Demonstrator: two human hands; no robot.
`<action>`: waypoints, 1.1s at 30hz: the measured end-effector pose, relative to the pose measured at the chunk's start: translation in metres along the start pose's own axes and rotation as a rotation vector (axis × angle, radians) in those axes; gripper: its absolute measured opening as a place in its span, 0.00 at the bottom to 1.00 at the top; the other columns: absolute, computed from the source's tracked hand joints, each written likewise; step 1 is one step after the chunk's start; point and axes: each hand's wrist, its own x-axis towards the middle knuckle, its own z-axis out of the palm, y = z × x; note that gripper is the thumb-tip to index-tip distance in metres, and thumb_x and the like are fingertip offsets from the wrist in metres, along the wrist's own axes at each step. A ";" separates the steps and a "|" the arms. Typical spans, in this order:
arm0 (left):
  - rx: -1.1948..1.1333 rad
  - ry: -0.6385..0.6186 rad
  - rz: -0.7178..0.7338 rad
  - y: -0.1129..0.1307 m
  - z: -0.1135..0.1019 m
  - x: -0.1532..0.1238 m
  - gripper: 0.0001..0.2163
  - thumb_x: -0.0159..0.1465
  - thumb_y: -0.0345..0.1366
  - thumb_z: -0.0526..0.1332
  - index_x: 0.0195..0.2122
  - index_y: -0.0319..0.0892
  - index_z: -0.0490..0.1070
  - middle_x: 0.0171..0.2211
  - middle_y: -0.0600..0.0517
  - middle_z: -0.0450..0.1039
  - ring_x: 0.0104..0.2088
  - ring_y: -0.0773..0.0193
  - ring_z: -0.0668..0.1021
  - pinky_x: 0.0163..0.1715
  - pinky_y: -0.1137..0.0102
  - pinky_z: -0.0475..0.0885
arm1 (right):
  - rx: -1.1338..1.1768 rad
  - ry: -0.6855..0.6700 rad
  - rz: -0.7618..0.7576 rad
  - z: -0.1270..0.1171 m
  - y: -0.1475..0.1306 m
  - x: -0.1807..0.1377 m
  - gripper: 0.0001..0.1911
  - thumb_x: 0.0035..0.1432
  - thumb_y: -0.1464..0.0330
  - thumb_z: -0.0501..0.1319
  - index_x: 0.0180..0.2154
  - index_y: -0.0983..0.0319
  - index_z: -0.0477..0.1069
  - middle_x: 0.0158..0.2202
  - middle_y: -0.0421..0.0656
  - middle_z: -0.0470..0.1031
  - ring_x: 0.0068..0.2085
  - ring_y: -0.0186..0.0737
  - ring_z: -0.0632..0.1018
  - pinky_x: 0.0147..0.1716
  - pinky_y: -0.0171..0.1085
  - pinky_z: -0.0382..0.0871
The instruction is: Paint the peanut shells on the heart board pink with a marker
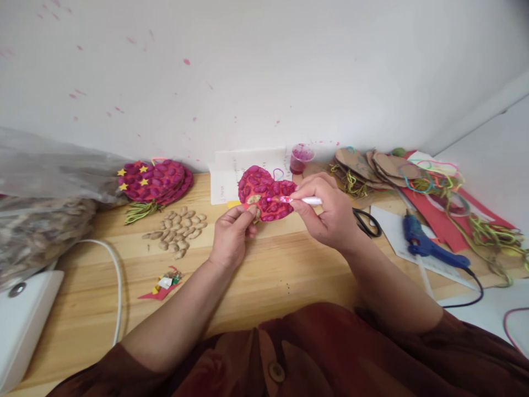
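My left hand [233,229] pinches the lower left edge of a heart-shaped craft piece [268,208], held above the wooden table. Peanut shells cover the piece; most are painted magenta on a red base, and one or two by my left thumb are still tan. In my right hand [328,212] is a white-handled paintbrush [311,200], its tip stained pink and touching the shells near the middle. Behind the piece stands a clear plastic cup [301,159] with magenta paint inside. A loose heap of unpainted peanut shells [177,230] lies left of my left hand.
Painted pieces with yellow stars [155,182] are stacked at the left, beside a plastic bag of shells [37,231]. A blue glue gun [430,242] with its cord, cardboard discs [355,165] and yarn [491,234] lie at the right. Colourful scraps [163,285] are in front.
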 end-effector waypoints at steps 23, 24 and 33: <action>-0.020 0.011 0.002 0.000 0.001 0.000 0.14 0.49 0.40 0.77 0.27 0.38 0.75 0.20 0.57 0.69 0.18 0.74 0.67 0.17 0.78 0.59 | 0.096 -0.046 0.021 -0.001 0.001 0.000 0.01 0.64 0.69 0.63 0.38 0.57 0.71 0.35 0.41 0.78 0.40 0.44 0.77 0.44 0.47 0.69; -0.018 0.012 0.002 0.001 0.001 -0.001 0.14 0.49 0.40 0.77 0.27 0.38 0.75 0.20 0.57 0.69 0.18 0.74 0.67 0.17 0.78 0.59 | 0.098 -0.050 0.025 -0.001 0.002 0.000 0.01 0.64 0.69 0.63 0.38 0.57 0.71 0.35 0.41 0.78 0.40 0.43 0.77 0.44 0.47 0.69; -0.002 -0.003 0.007 -0.002 0.001 0.000 0.15 0.50 0.41 0.77 0.28 0.38 0.74 0.20 0.58 0.69 0.17 0.75 0.67 0.17 0.78 0.59 | 0.114 -0.039 0.113 -0.002 0.003 0.001 0.02 0.65 0.66 0.62 0.38 0.57 0.72 0.35 0.41 0.77 0.39 0.42 0.77 0.42 0.45 0.69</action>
